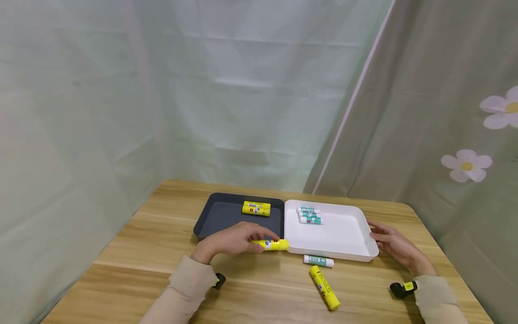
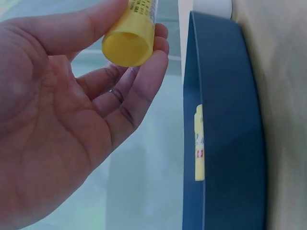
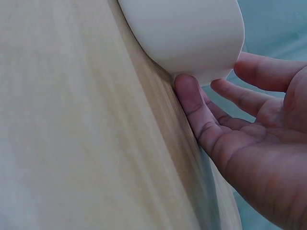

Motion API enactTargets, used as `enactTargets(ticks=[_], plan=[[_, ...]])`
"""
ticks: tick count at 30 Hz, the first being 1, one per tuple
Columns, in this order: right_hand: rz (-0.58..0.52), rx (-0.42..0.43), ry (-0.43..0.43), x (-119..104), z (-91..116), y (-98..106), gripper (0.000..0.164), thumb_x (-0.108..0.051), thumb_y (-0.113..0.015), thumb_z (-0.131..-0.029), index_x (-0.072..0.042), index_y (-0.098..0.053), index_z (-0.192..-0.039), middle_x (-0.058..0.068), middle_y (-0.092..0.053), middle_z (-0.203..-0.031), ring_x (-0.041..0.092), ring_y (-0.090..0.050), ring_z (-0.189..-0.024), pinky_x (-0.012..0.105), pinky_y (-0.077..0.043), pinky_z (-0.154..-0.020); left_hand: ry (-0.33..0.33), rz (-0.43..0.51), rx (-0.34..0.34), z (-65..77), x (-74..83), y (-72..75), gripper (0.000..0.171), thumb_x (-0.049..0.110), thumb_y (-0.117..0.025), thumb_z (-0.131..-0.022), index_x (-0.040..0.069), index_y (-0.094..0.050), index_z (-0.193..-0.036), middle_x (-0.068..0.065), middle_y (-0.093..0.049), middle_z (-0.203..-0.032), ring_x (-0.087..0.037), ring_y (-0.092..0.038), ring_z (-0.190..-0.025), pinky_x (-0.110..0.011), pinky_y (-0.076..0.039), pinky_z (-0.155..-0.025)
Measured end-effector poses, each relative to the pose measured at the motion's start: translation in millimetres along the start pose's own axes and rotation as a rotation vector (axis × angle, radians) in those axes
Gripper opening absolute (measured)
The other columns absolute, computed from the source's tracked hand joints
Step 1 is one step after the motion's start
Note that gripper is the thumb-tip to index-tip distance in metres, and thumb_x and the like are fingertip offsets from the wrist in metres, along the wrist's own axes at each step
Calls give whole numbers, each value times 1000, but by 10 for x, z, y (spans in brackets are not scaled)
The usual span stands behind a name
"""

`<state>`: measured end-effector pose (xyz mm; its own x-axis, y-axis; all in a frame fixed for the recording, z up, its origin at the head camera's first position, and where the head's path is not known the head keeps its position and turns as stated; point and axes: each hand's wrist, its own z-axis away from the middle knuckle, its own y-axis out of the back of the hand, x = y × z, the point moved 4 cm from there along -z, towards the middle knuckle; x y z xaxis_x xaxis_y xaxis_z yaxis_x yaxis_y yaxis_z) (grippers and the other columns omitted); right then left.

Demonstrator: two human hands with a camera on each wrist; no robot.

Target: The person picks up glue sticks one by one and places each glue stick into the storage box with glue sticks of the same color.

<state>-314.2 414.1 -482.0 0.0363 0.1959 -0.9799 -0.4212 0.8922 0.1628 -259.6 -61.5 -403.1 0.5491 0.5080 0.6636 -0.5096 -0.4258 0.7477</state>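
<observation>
My left hand point(image 1: 236, 239) pinches a yellow glue stick point(image 1: 272, 245) between thumb and fingers, above the near edge of the dark tray point(image 1: 218, 216). The left wrist view shows the round yellow end of that glue stick point(image 2: 128, 45) in the hand point(image 2: 72, 110). At the right end of the white tray point(image 1: 344, 234), my right hand point(image 1: 394, 243) touches the tray's side with extended fingers. In the right wrist view, fingertips point(image 3: 188, 88) lie against the white tray's outer wall point(image 3: 187, 36), low down by the table.
Yellow glue sticks point(image 1: 256, 209) lie in the dark tray. Several white-and-green glue sticks point(image 1: 310, 220) lie in the white tray. On the wooden table point(image 1: 259, 288) in front are another white-and-green glue stick point(image 1: 318, 261) and another yellow one point(image 1: 324, 288). Curtains point(image 1: 259, 99) hang behind.
</observation>
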Motion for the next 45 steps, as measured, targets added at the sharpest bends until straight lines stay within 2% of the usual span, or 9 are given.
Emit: enactTargets(ticks=[8, 16, 21, 23, 28, 32, 37, 42, 45], plan=[[-14, -2, 3, 17, 3, -9, 71, -10, -48, -110, 13, -3, -159, -4, -54, -131, 7, -62, -108, 25, -55, -89, 1, -9, 8, 30, -75, 127, 44, 11, -69, -101, 31, -66, -140, 5, -65, -136, -13, -61, -116, -35, -51, -95], [15, 25, -7, -10, -25, -31, 70, -11, -49, -110, 12, -6, -160, 4, -51, -135, 7, -62, -109, 25, -54, -91, -12, -18, 24, 31, -147, 243, 43, 12, -68, -101, 30, -66, -140, 4, -63, -140, -18, -62, -118, -36, -52, -93], [20, 43, -32, -15, -39, -29, 70, -13, -50, -110, 10, -8, -161, 11, -48, -140, 7, -61, -109, 25, -54, -91, 14, -11, 30, 30, -160, 364, 43, 11, -69, -101, 29, -66, -140, 3, -62, -141, -18, -62, -110, -35, -52, -89], [17, 46, -33, -9, -40, -21, 71, -14, -51, -110, 10, -8, -161, 9, -49, -139, 7, -61, -109, 25, -54, -91, 28, -1, 31, 29, -178, 413, 44, 9, -69, -100, 28, -67, -140, 3, -63, -140, -19, -61, -108, -36, -51, -89], [19, 33, -17, -5, -31, -11, 70, -13, -50, -110, 12, -7, -160, 1, -51, -133, 7, -62, -107, 25, -55, -90, 60, 3, 32, 21, -255, 533, 45, 7, -68, -100, 27, -67, -140, -3, -62, -142, -27, -60, -125, -43, -52, -97], [17, 17, -5, -4, -30, -13, 70, -12, -49, -110, 14, -6, -159, 3, -51, -134, 7, -62, -108, 26, -55, -90, 72, 2, 27, -16, -301, 628, 45, 7, -68, -101, 25, -66, -141, -5, -61, -142, -29, -59, -125, -43, -51, -98], [19, 21, -11, -19, -23, -14, 70, -12, -49, -110, 12, -6, -160, 4, -50, -136, 7, -61, -108, 25, -55, -90, 37, 21, 8, -100, -311, 733, 42, 5, -65, -102, 17, -64, -142, -8, -63, -135, -27, -56, -118, -39, -51, -91], [20, 23, -13, -18, -24, -11, 70, -12, -49, -110, 12, -6, -160, 6, -50, -136, 7, -61, -108, 25, -55, -90, 58, 56, -16, -168, -356, 785, 43, 7, -63, -103, 16, -62, -145, -6, -62, -132, -26, -54, -118, -39, -49, -91], [15, 27, -22, -16, -30, -18, 70, -12, -49, -110, 12, -7, -161, 14, -46, -143, 6, -61, -109, 26, -55, -91, 73, 76, -33, -202, -406, 800, 44, 7, -64, -103, 16, -62, -145, -5, -60, -135, -25, -52, -118, -38, -48, -92]])
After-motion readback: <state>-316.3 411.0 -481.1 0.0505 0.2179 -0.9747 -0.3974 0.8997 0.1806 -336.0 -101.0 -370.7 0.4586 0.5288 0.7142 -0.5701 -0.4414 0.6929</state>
